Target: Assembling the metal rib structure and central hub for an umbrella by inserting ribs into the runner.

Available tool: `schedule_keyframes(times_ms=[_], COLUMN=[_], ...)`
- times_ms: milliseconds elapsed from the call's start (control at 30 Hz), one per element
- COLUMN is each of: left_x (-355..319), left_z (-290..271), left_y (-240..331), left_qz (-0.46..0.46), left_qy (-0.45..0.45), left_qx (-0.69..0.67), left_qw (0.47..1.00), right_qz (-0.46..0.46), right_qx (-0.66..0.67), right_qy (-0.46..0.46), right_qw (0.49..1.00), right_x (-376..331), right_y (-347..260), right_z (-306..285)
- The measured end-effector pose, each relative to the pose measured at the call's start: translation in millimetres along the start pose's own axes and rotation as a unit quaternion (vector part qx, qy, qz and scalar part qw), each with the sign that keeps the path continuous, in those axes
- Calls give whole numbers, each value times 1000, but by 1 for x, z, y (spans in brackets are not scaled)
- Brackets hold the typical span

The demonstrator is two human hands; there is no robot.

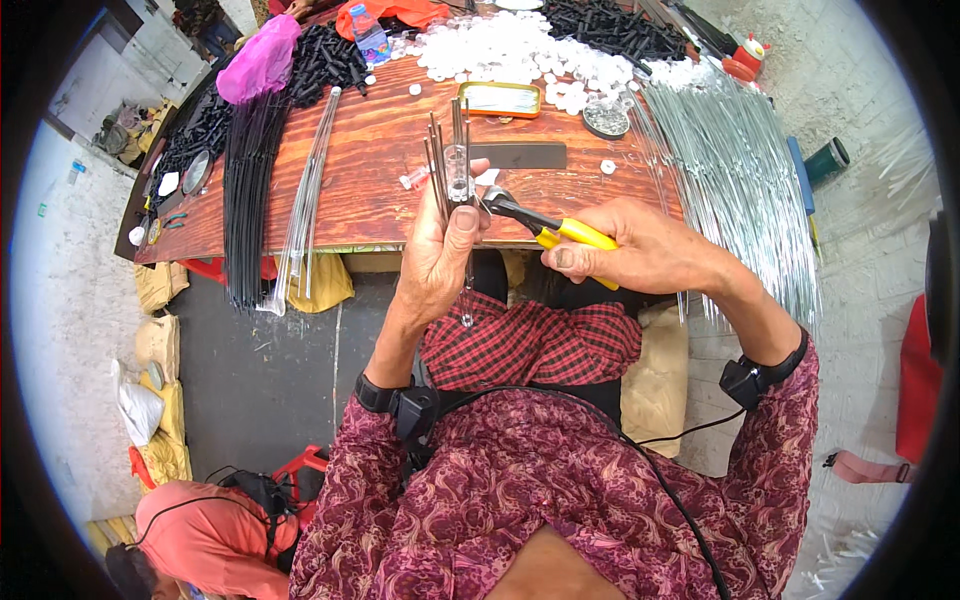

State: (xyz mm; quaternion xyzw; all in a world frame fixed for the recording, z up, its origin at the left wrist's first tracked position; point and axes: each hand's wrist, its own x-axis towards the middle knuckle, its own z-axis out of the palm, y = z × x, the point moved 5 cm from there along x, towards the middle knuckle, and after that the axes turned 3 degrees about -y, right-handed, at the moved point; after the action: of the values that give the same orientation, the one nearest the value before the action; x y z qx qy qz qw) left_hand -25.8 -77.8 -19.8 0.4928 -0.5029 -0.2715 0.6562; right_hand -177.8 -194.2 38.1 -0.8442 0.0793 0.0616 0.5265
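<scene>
My left hand (pixel 435 260) is closed around an umbrella frame (pixel 458 170), a bundle of thin dark metal ribs gathered about a clear plastic tube. The ribs point up past my fingers, and a thin shaft with a clear tip hangs below the hand. In my right hand (pixel 655 240) are pliers (pixel 583 233) with yellow and black handles. Their metal jaws reach the frame beside my left thumb; whether they grip a wire there is too small to tell. Both hands are just over the table's near edge.
On the wooden table (pixel 370 170) lie black ribs (pixel 252 200), clear rods (pixel 308 190) and silvery ribs (pixel 730 180). Farther back are white plastic pieces (pixel 500 45), an orange-rimmed tin (pixel 500 98), a round dish (pixel 606 119) and a dark flat bar (pixel 515 155). Another person (pixel 215 535) sits at lower left.
</scene>
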Motion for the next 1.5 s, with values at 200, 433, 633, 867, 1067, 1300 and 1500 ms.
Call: schedule_keyframes(times_ms=[200,433,633,867,1067,1300,1500], left_x=[2,2,4,5,5,3,-2], left_z=[5,8,9,9,9,-3,-19], left_y=[2,4,1,1,0,-7,-13], left_qz=[2,-5,8,11,22,38,38], left_qy=[11,28,46,55,85,100,86], left_qx=[3,22,16,24,44,-8,-62], left_qw=[1000,999,999,998,995,994,994], right_qz=[14,-2,17,-98,-104,-139,-236], right_qx=[29,24,-11,-255,-274,-171,-88], right_qy=[-12,-33,-16,123,142,134,174], right_qw=[999,999,1000,954,946,966,952], right_x=[-1,1,-1,-3,0,19,46], right_y=[2,6,2,-4,1,13,32], right_z=[1,-1,0,-4,-2,17,47])
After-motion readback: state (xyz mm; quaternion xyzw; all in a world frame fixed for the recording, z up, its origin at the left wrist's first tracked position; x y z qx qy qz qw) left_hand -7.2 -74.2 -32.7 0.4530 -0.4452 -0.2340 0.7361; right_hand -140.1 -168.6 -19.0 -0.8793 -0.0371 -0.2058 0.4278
